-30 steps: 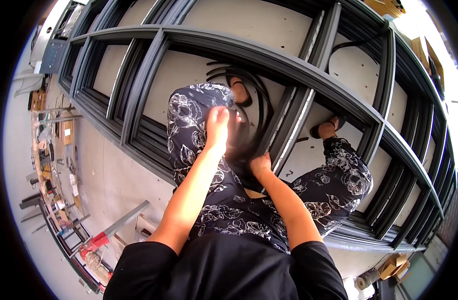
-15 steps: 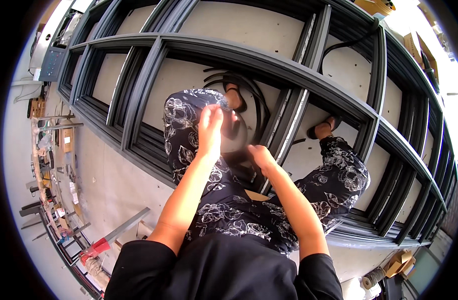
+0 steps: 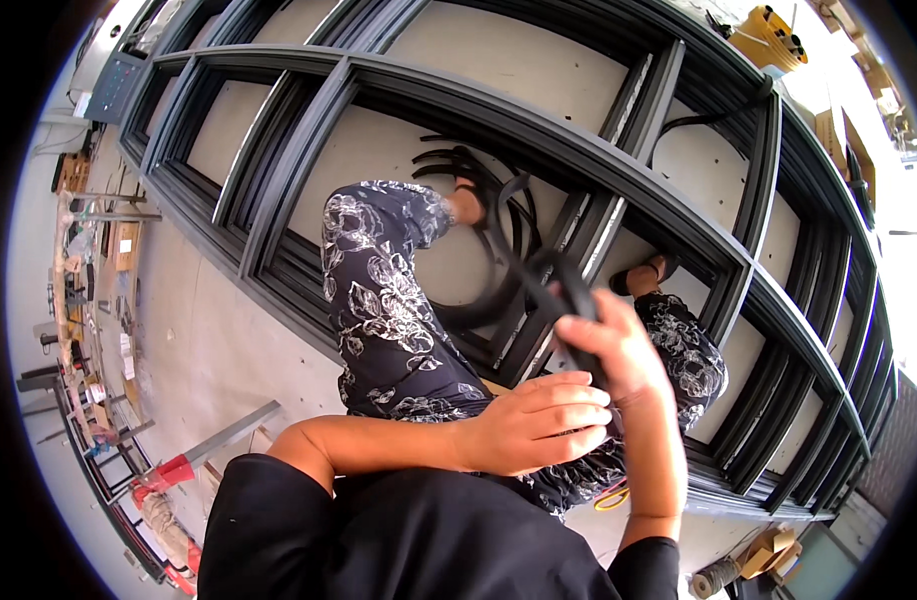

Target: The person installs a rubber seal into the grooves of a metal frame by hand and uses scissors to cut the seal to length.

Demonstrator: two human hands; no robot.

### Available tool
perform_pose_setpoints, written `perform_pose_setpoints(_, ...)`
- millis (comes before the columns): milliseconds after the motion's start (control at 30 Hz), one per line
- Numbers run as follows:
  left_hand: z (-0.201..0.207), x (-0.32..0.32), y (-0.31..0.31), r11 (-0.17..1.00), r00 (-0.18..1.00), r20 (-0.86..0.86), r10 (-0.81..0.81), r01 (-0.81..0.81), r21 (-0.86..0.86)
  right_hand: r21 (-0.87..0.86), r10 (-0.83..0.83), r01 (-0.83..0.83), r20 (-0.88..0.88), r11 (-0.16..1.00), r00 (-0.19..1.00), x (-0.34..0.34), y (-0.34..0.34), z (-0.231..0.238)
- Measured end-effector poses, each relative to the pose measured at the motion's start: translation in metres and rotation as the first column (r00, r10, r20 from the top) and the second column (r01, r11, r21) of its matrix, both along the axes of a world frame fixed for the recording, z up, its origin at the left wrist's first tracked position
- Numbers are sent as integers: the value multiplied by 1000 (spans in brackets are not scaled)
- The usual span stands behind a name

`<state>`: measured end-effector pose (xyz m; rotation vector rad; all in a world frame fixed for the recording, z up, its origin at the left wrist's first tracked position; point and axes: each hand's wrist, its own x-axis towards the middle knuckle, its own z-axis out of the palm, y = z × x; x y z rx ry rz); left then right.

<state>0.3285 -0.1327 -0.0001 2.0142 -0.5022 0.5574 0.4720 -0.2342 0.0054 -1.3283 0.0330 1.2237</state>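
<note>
A black flexible strip (image 3: 516, 262), apparently rubber, rises from the coils between my legs and loops at my hands. My right hand (image 3: 619, 345), partly smeared by motion, is closed round its looped part, with the thumb across it. Beside and just below it is my left hand (image 3: 534, 425), fingers curled together against the strip's lower end; the palm side is hidden. More black strip lies in loose coils (image 3: 469, 315) on the floor by my left foot. Dark grey metal frames (image 3: 539, 135), stacked in a wide grid, surround my legs.
My feet stand inside two separate frame openings. A yellow bucket (image 3: 769, 38) is at the far right. Cardboard boxes (image 3: 769, 550) and a roll (image 3: 717, 578) lie at the lower right. On the left are a bar with a red part (image 3: 164, 472) and cluttered racks.
Both hands have moved right and closer to my body, and the black strip is lifted into a loop. My left forearm has swung across in front of me.
</note>
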Motion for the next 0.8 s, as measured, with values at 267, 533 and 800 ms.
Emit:
perform_pose_setpoints(267, -9, -16, 49, 920, 906, -200, 372, -389, -53, 99, -82, 15, 720, 995, 689, 111, 51, 115)
perform_pose_setpoints(533, -17, -22, 173, 504, 542, -236, 807, -839, -202, 100, 45, -201, 789, 974, 612, 202, 114, 87)
perform_pose_setpoints(800, -29, 13, 222, 441, 497, -360, 790, -867, -230, -198, 129, 216, 946, 956, 296, 233, 127, -81)
